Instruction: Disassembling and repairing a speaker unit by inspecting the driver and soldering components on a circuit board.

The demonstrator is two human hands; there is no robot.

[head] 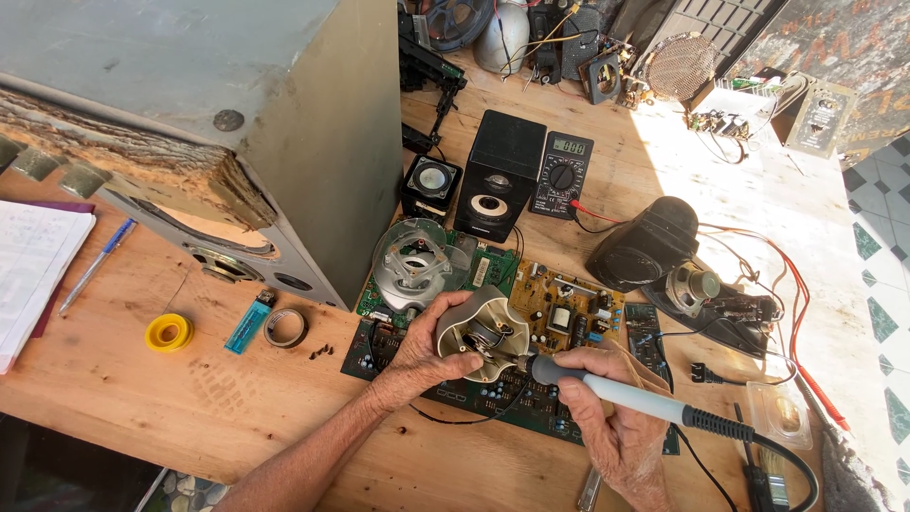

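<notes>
My left hand (417, 353) grips a small grey plastic housing (482, 327) with a speaker-like part inside, held above a dark green circuit board (365, 353). My right hand (611, 417) holds a soldering iron (630, 398) with a pale blue handle and black cable. Its tip touches the inside of the housing near the right rim. Both hands hover over the wooden workbench (190, 398).
A large grey speaker cabinet (237, 142) fills the upper left. Around it lie a silver motor part (414, 261), a yellow-brown circuit board (559, 305), two small black speakers (498, 175), a multimeter (562, 173), a yellow tape roll (169, 332), a blue lighter (248, 322) and a notebook (33, 265).
</notes>
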